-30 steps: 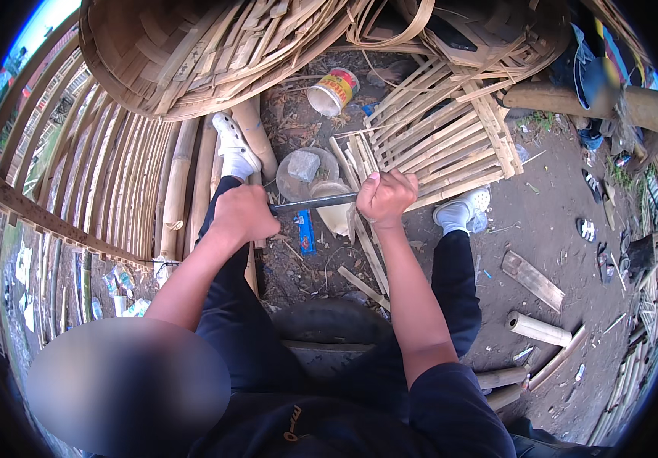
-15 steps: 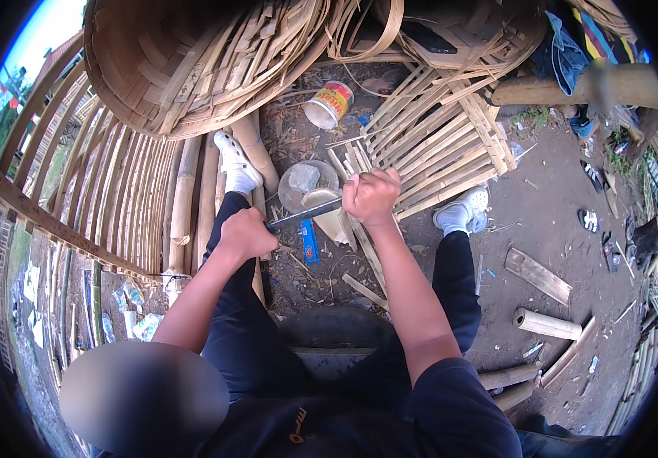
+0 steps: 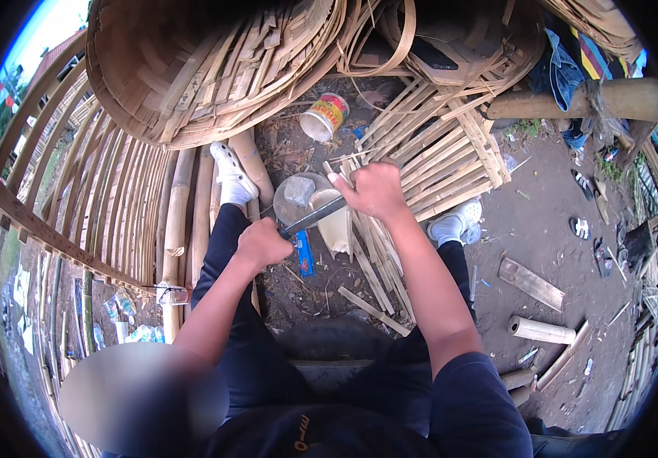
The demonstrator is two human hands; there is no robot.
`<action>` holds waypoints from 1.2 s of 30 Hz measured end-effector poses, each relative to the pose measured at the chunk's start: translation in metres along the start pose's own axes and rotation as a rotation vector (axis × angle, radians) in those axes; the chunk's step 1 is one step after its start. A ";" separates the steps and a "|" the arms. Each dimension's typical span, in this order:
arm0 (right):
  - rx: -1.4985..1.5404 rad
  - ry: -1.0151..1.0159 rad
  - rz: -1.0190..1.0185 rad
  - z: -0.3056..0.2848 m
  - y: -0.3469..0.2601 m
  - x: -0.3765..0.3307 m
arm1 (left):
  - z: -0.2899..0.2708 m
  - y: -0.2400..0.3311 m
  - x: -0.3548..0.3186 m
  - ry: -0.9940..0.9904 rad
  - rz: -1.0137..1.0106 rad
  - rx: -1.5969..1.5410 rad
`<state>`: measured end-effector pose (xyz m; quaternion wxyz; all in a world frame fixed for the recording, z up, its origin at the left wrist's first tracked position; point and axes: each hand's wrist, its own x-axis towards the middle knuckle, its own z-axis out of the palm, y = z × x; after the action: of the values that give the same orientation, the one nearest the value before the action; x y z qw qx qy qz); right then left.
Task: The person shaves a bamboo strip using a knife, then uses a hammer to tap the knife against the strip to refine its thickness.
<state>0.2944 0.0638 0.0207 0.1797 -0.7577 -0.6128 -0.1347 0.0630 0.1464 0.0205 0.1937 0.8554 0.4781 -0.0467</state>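
A long dark knife [image 3: 315,217] slants between my two fists over the work spot. My left hand [image 3: 263,243] is closed on its lower left end. At its upper right end my right hand [image 3: 373,189] is closed too, with the thumb stretched along the top; which end is the handle is hidden. Just beyond the knife sits a round container [image 3: 283,204] with a grey stone block [image 3: 299,191] on it, beside a pale curved piece [image 3: 333,229]. Split bamboo strips [image 3: 371,263] lie beneath my right hand.
A slatted bamboo panel [image 3: 451,153] lies ahead at right, near a paint-type bucket [image 3: 324,117]. Large woven baskets [image 3: 214,84] fill the far side. Bamboo poles [image 3: 178,214] run along my left. A blue packet [image 3: 304,254] and a bamboo offcut [image 3: 541,328] lie on the ground.
My left hand has shifted slightly right and down. My right hand has moved slightly up, its thumb now stretched out. The knife between them is tilted more steeply.
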 end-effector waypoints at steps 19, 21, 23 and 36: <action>0.421 0.459 0.513 -0.050 -0.042 -0.054 | -0.036 0.020 -0.021 -0.112 0.004 0.166; 0.682 0.103 0.871 -0.032 -0.067 -0.083 | -0.023 0.020 -0.027 -0.055 0.016 0.145; 0.861 -0.326 0.865 0.014 -0.087 -0.104 | -0.019 0.033 -0.040 -0.055 0.040 0.107; 1.137 -0.224 0.993 0.007 -0.106 -0.144 | 0.021 0.036 -0.070 -0.443 0.452 -0.229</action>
<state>0.1598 -0.0398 -0.0353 0.5185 -0.7442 -0.1899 0.3759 0.0578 0.0658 0.0303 0.3934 0.8815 0.2245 -0.1332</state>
